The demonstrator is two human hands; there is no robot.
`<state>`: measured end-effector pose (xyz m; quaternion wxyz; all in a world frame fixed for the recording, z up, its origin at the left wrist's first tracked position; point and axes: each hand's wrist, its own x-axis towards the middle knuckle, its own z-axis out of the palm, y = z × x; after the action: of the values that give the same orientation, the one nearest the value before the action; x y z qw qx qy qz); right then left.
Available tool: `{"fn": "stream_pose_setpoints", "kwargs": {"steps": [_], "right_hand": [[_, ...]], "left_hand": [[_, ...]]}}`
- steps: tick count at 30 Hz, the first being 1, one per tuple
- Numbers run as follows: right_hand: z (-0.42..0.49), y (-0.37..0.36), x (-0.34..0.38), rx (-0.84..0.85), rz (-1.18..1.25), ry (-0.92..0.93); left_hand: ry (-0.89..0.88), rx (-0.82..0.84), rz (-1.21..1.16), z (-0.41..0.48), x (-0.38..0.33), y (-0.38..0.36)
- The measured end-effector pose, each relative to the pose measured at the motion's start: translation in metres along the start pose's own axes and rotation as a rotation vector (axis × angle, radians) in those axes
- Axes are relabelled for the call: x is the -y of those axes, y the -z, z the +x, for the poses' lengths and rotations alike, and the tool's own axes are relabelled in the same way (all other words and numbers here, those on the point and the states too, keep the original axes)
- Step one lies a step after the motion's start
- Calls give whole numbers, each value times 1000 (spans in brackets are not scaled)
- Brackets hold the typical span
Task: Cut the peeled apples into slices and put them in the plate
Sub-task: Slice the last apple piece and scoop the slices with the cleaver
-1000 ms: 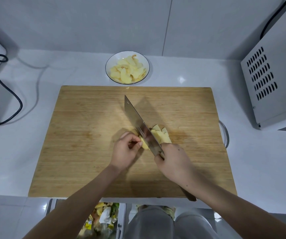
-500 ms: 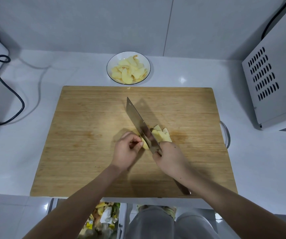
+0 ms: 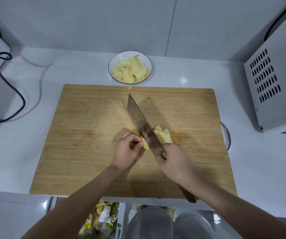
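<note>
On the wooden cutting board (image 3: 87, 135) my left hand (image 3: 127, 151) pinches a small piece of peeled apple (image 3: 145, 146) with curled fingers. My right hand (image 3: 175, 161) grips the handle of a cleaver (image 3: 143, 125), whose blade stands on the board right beside the held piece. Cut apple slices (image 3: 162, 135) lie in a small heap to the right of the blade. Behind the board stands a white plate (image 3: 130, 55) with several pale apple slices in it.
A white appliance with vent slots (image 3: 273, 87) stands at the right. A black cable (image 3: 6, 87) loops across the counter at the left. A metal handle (image 3: 226, 137) sticks out by the board's right edge. Below the counter edge sits a bin with scraps (image 3: 102, 219).
The cleaver has shifted slightly to the left against the held piece. Both hands stay in nearly the same places.
</note>
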<state>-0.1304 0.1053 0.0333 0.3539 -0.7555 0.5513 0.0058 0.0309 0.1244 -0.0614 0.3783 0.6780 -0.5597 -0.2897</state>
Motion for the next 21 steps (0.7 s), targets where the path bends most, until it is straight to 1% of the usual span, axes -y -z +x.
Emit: {"fn": "stream_pose_setpoints", "kwargs": {"steps": [4, 15, 21], "right_hand": [[0, 0, 2, -10, -27, 17], [4, -1, 5, 4, -72, -1], [14, -11, 10, 19, -101, -15]], "left_hand": [[36, -7, -18, 1, 2, -1], [-53, -14, 24, -1, 5, -2], [-58, -14, 37, -1, 3, 0]]}}
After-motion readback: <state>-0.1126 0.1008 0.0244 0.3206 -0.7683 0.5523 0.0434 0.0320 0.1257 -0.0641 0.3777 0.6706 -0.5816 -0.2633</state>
